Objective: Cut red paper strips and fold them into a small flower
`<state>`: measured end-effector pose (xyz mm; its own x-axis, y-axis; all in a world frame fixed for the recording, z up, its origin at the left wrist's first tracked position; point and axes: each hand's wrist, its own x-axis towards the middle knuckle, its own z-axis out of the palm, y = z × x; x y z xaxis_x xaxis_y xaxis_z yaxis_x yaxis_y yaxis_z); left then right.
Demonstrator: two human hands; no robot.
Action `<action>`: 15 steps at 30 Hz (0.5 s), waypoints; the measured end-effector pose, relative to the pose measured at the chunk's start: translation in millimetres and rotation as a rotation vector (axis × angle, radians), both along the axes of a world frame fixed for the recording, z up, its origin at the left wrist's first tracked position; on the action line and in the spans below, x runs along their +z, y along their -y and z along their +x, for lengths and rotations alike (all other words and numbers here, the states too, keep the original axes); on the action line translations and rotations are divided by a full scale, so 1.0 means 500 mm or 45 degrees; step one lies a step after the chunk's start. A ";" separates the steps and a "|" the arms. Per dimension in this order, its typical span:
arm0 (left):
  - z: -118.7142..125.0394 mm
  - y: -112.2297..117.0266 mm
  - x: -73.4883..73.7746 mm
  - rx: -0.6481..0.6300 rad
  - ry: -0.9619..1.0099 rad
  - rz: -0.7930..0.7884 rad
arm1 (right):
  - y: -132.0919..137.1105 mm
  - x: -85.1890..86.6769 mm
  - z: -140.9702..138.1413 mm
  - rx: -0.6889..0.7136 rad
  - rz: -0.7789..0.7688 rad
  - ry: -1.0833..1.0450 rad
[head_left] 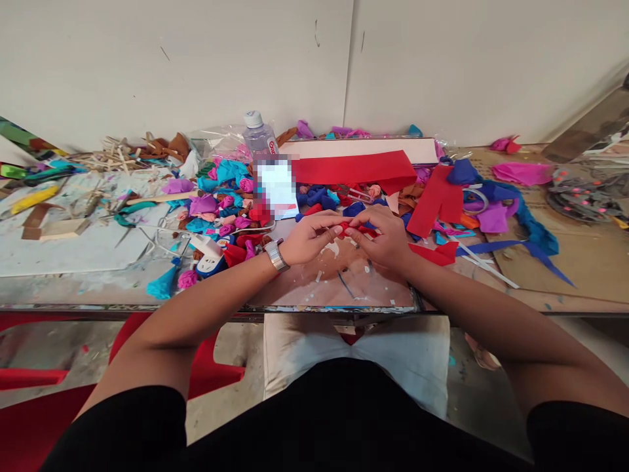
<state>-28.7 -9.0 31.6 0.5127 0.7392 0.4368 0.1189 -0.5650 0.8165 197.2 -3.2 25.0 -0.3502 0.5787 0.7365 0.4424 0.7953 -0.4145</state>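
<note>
My left hand (312, 237) and my right hand (383, 237) meet over the middle of the worktable (344, 288). Both pinch a small red crepe-paper piece (358, 229) between thumb and fingers, close together above the table top. A metal watch (276, 256) sits on my left wrist. Just beyond my fingers lie blue paper scraps (319, 196) and a long red paper strip (358, 169). A pile of small rolled paper flowers (226, 210) in pink, purple, turquoise and red lies to the left of my left hand.
A plastic water bottle (259, 137) stands at the back by the wall. Scissors (167, 239) and a white power strip (209, 252) lie left of the pile. Wooden sticks (122, 151) are heaped far left. Red and blue paper sheets (442, 196) spread right. A red chair (206, 367) is under the table.
</note>
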 end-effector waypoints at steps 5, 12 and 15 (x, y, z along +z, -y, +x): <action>0.000 -0.003 -0.005 -0.035 -0.016 0.012 | 0.000 -0.002 0.000 0.001 -0.008 -0.001; -0.005 -0.007 -0.005 -0.022 -0.029 -0.008 | -0.003 -0.003 0.000 0.079 0.022 0.030; -0.003 -0.005 -0.001 -0.056 -0.010 -0.071 | -0.003 -0.003 0.000 0.087 0.039 0.058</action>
<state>-30.4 -6.7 31.0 0.5485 0.7391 0.3911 0.1018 -0.5232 0.8461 197.0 -1.8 23.5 -0.4213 0.5296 0.7362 0.4045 0.8363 -0.3701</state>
